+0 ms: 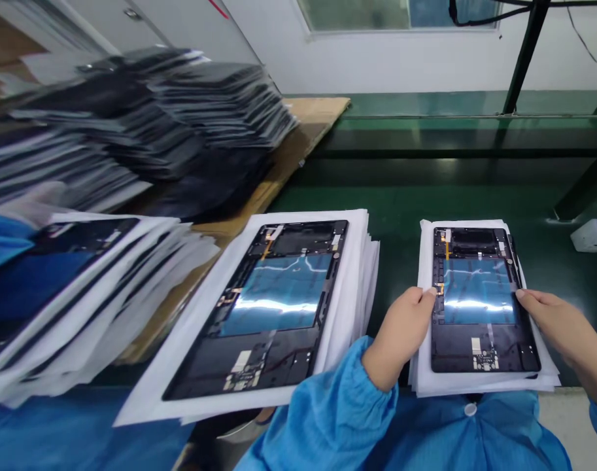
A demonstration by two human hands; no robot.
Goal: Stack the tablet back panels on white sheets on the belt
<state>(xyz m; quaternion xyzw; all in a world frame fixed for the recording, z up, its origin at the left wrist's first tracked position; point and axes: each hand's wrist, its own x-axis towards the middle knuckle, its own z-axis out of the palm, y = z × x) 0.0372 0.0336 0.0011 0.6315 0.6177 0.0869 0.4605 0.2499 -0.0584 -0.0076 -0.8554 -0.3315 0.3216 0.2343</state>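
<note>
My left hand [406, 327] grips the left edge of an opened tablet housing [475, 340], its thumb on the rim. Opposite it, my right hand [553, 317] has its thumb on the right edge. Fingers of both hands are mostly hidden under the edges. Inside the black housing are a shiny blue rectangular panel, an orange flex strip and a small circuit board. White sheets [548, 383] lie in a stack beneath it. To the left, a similar tablet housing [195, 369] rests on another stack of white sheets [136, 402].
A blurred gloved hand [38, 199] with a blue sleeve, another person's, is at a third stack of housings [38, 261] at left. Tall piles of dark panels [229, 104] stand on a brown board [322, 118]. A white dispenser bottle [592, 235] stands on the green table [396, 196].
</note>
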